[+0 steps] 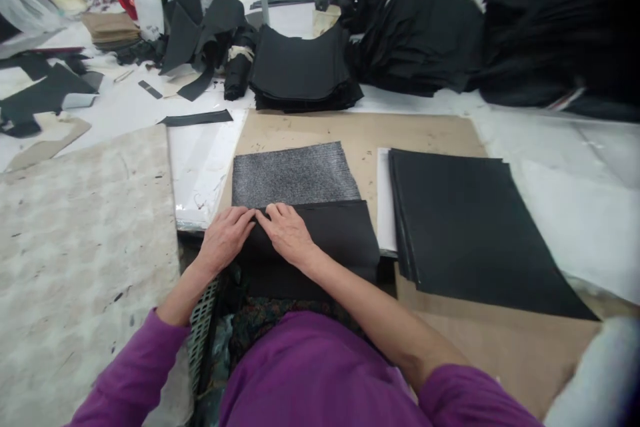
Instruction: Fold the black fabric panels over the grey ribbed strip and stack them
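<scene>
L hand (225, 238) & R hand (289, 235) lie flat and open, clamped on nothing, side by side w/ fingertips nearly meeting on top edge of black cloth (345, 237). Cloth is under both hands, overlapping grey piece (295, 175) just beyond the fingertips. Black stack (470, 227) lies right of R hand on surface (365, 130).

The person wears a purple top, long sleeves pushed up, forearms and both hands bare.
</scene>
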### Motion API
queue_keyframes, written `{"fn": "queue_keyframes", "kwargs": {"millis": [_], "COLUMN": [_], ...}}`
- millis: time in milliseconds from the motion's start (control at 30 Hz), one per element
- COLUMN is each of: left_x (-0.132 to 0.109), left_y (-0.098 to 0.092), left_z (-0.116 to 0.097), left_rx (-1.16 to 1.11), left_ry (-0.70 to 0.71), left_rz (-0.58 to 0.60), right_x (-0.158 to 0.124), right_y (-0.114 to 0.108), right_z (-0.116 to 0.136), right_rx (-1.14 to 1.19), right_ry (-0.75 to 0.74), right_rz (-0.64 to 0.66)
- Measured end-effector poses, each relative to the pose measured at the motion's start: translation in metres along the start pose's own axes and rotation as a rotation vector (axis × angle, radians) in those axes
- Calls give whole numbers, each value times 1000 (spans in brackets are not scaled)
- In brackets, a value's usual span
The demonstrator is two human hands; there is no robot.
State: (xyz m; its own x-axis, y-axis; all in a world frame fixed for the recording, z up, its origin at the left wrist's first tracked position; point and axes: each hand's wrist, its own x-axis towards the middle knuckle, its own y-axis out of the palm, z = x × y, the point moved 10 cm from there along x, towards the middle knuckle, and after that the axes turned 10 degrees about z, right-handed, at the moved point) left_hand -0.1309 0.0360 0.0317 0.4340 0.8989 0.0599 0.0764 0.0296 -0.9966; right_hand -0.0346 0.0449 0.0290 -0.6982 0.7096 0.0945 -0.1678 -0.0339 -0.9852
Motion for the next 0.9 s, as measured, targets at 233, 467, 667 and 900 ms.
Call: {"fn": "queue_keyframes", "kwargs": {"millis": [233, 467, 667, 900], "left_x": [8, 13, 20, 9], "left_y": [1, -2, 6, -22], "left_z": [-5, -4, 8, -2], "left_rx": [132, 62, -62, -496], "left_ry": [-4, -6, -33, 119], "left_rz": [11, 0, 99, 34], "right_x": [-70, -140, -104, -38], "right_y": [-14, -24, -51, -31], "right_z": [-96, -173, -150, -71], "right_rx": [-29, -62, -113, 48], "right_ry": [176, 354, 314, -91], "right_rz": [59, 72, 6, 58]}}
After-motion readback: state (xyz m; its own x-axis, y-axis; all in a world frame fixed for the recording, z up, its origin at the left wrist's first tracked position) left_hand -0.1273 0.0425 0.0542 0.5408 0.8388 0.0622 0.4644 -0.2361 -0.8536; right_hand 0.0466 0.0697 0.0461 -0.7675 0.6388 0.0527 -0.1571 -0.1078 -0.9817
